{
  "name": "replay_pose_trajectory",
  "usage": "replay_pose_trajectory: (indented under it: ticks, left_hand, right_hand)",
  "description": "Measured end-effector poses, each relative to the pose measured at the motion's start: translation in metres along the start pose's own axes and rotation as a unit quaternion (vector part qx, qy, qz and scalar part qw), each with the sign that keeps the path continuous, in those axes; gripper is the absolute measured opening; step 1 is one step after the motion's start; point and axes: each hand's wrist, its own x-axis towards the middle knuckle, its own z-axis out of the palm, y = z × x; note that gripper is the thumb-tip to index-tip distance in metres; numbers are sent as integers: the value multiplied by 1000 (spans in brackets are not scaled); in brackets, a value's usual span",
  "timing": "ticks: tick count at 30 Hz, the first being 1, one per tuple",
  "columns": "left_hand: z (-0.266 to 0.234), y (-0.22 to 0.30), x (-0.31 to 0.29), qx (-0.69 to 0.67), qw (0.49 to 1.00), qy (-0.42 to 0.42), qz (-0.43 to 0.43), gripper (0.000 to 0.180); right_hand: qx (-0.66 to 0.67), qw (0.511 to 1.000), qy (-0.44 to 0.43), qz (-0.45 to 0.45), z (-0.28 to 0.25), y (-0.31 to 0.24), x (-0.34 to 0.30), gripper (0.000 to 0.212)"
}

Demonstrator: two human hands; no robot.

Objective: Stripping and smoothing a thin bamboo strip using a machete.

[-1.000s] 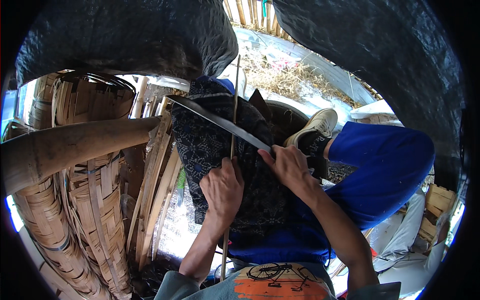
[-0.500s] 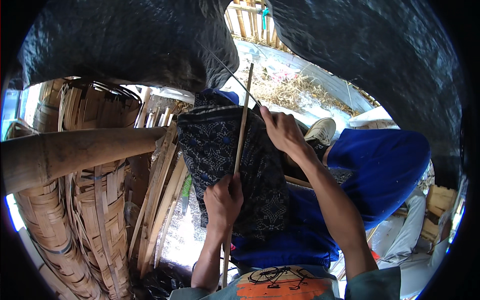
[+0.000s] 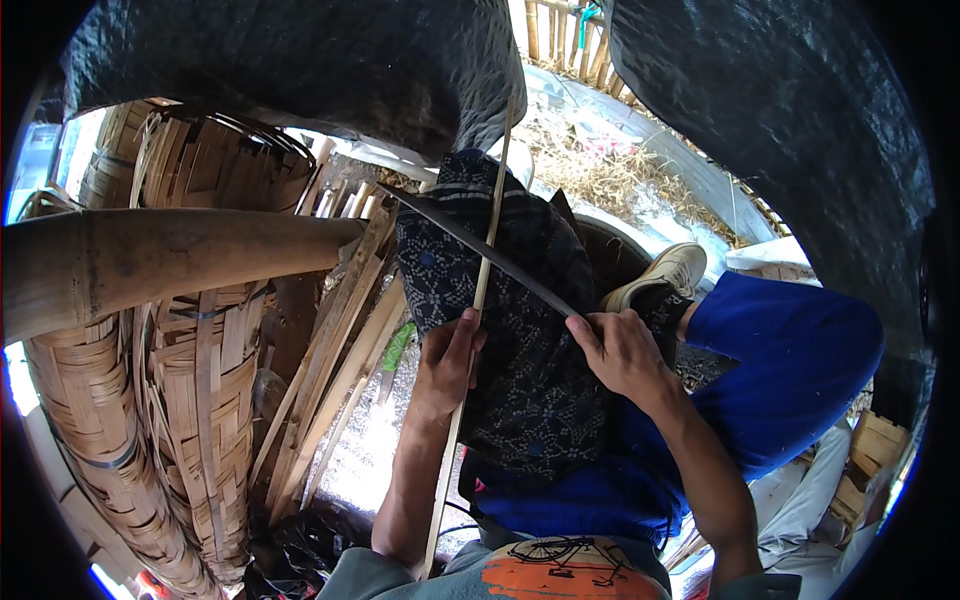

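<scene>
My left hand (image 3: 447, 362) is closed around a long, narrow bamboo strip (image 3: 441, 490), thumb up along it. The strip runs from beside my shirt, up over my lap, to the dark sheet at the far side. My right hand (image 3: 632, 352) grips a knife (image 3: 520, 275) with a long dark blade; the handle is hidden in the fist. The blade slants up to the left and crosses the strip just beyond my left hand. Under both lies a dark patterned cloth (image 3: 540, 410), draped over my leg.
A thick bamboo pole (image 3: 190, 255) juts in from the left, above tall woven bamboo baskets (image 3: 90, 420). Split bamboo pieces (image 3: 330, 370) lean beside them. Black sheeting (image 3: 300, 70) hangs at the far side. My bent right leg in blue trousers (image 3: 790, 350) lies to the right.
The blade has come down and nearer, now lying lower across the strip. My right hand has moved right and nearer; my left has risen slightly. The whole view has shifted a little.
</scene>
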Motion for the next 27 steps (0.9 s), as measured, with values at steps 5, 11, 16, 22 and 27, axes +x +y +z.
replay_pose_trajectory:
  ticks: [5, 11, 16, 22, 27]
  left_hand:
    - [0, -13, -3, -58, 998, 13, -20, 49]
    - [13, -14, -20, -159, 986, 22, -39, 43]
    - [4, -9, -16, -186, 981, 1, -53, 42]
    - [19, -4, -12, 80, 979, 114, 149, 33]
    - [22, 9, -13, 220, 958, 121, 139, 28]
  right_hand:
    - [-48, 997, -13, -50, 9, -1, 8, 43]
    - [-316, 888, 142, -302, 25, 22, 51, 31]
    - [-310, 917, 121, -221, 26, 41, 98, 47]
    - [-34, 998, 33, -47, -21, 16, 48, 31]
    - [120, 978, -28, 166, -35, 1, 2, 60]
